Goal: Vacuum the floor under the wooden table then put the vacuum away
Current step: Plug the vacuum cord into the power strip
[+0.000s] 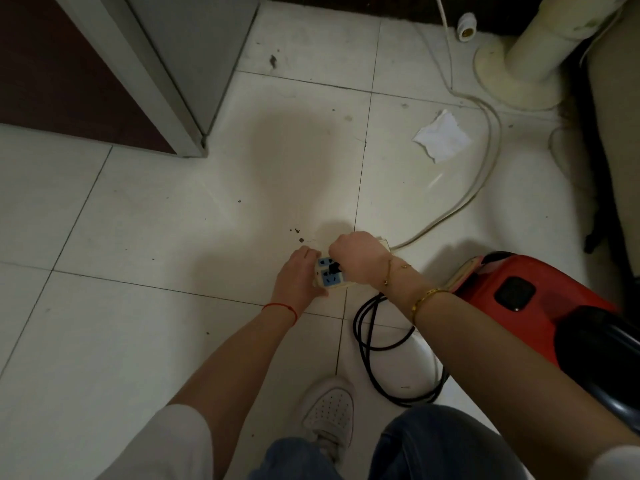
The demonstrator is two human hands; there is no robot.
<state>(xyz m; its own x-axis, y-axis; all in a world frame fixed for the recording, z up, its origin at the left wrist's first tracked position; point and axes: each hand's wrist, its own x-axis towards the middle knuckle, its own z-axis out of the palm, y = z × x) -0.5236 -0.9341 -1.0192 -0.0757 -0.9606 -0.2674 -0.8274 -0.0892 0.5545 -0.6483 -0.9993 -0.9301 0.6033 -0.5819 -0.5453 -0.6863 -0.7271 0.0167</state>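
**A:** Where does it stand?

**B:** The person crouches over a power strip (330, 275) on the tiled floor (138, 220). The left hand (298, 277) grips the strip's near end to steady it. The right hand (356, 259) is curled over a black plug (334, 269) seated in one of the blue sockets. The red vacuum (530, 303) sits just right of the arms, its black cord (372, 344) looped on the floor beside a white shoe (330, 410).

**A:** What could go wrong?

**B:** I can't tell whether the plug is going in or coming out. If the left hand's grip slackens, the strip may lift with the plug. A fingertip could slide toward the prongs. The looped cord lies near the foot, so standing up could snag it, and the strip's pale cable (485, 174) might drag the crumpled paper (441, 136).
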